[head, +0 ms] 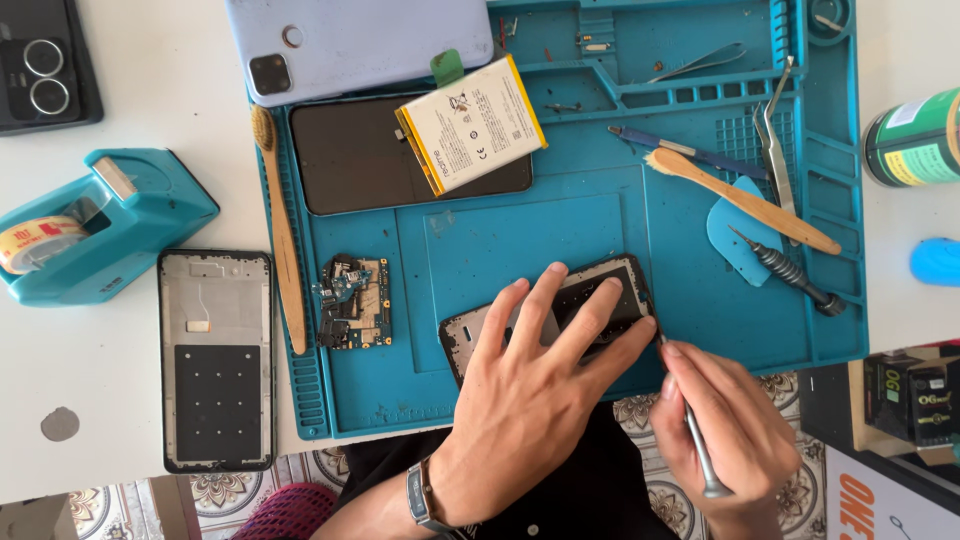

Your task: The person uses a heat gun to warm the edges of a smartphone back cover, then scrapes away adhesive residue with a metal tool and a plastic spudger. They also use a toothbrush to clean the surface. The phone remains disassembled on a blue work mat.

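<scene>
- Head view looks straight down on a white bench [130, 120] carrying a blue repair mat [560, 215].
- Left hand [530, 385] lies flat, fingers spread, pressing a black phone frame [610, 290] down on the mat's near edge; no closed grip here, just an open palm and fingers on top of the frame.
- Right hand [725, 430] has its grip closed around a slim metal tool [695, 440], held like a pen.
- The tool's tip meets the frame's right-hand edge, just beside the left fingertips.
- A wristwatch [425, 500] sits on the left wrist.
- Left of the hands, on the mat, lies a small circuit board [355, 302], apart from the frame.
- A wooden-handled brush [280, 230] runs along the mat's left rim.
- Farther up the mat: a dark phone screen panel [350, 160] with a white battery [470, 125] lying tilted across its upper right corner.
- A pale lilac phone back cover [360, 40] overlaps the mat's top edge.
- On the mat's right side: a second wooden brush [740, 200], a blue pick [740, 230], a dark screwdriver [790, 272] and tweezers [775, 150], all well apart from the hands.
- Off the mat, on the bench's left: another phone mid-frame [217, 360], a teal tape dispenser [100, 225] and a black phone [45, 65] at the corner.
- A green can [915, 140] stands at the right edge.
</scene>
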